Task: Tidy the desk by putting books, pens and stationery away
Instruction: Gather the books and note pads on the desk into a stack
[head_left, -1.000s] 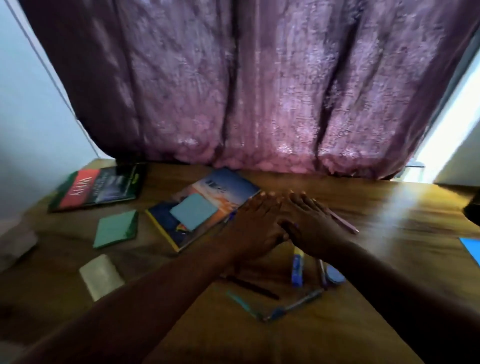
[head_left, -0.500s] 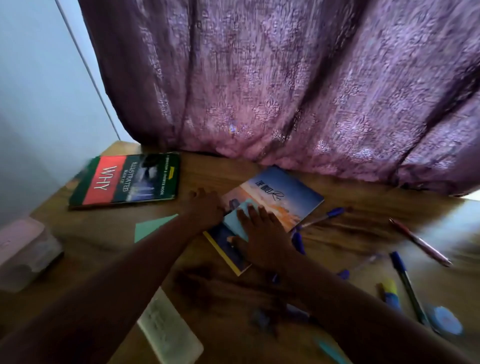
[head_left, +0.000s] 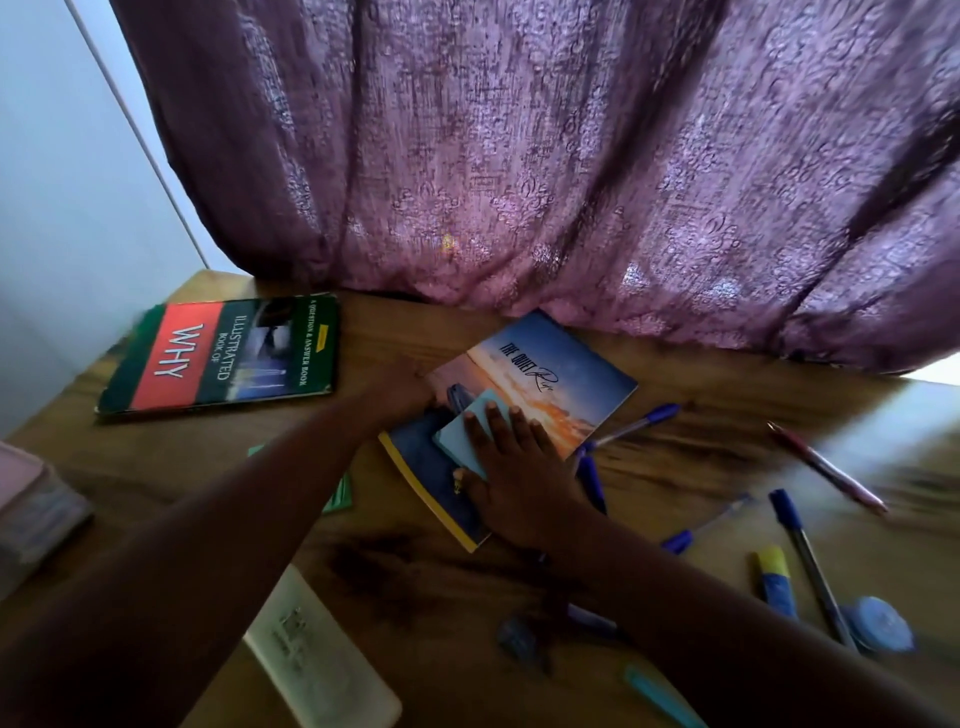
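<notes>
A blue and orange paperback (head_left: 550, 374) lies in the middle of the wooden desk (head_left: 701, 395). A light blue sticky-note pad (head_left: 470, 436) rests on its cover. My right hand (head_left: 519, 478) lies flat on the pad and the book's near part, fingers spread. My left hand (head_left: 400, 384) touches the book's left edge; its fingers are partly hidden. A green and red book titled WHY (head_left: 218, 353) lies at the back left. Several blue pens (head_left: 631, 426), a pink pen (head_left: 826, 467) and a yellow and blue glue stick (head_left: 774, 582) are scattered to the right.
A purple curtain (head_left: 519, 156) hangs behind the desk. A pale pad (head_left: 322, 660) lies near the front edge, a green pad (head_left: 340, 493) peeks from under my left arm, and a clear box (head_left: 31, 509) stands at the far left. A blue tape roll (head_left: 878, 629) sits at the right.
Both hands have moved from the pens at the desk's middle to the blue and orange paperback. The view has swung left and the hands have settled on the book and pad.
</notes>
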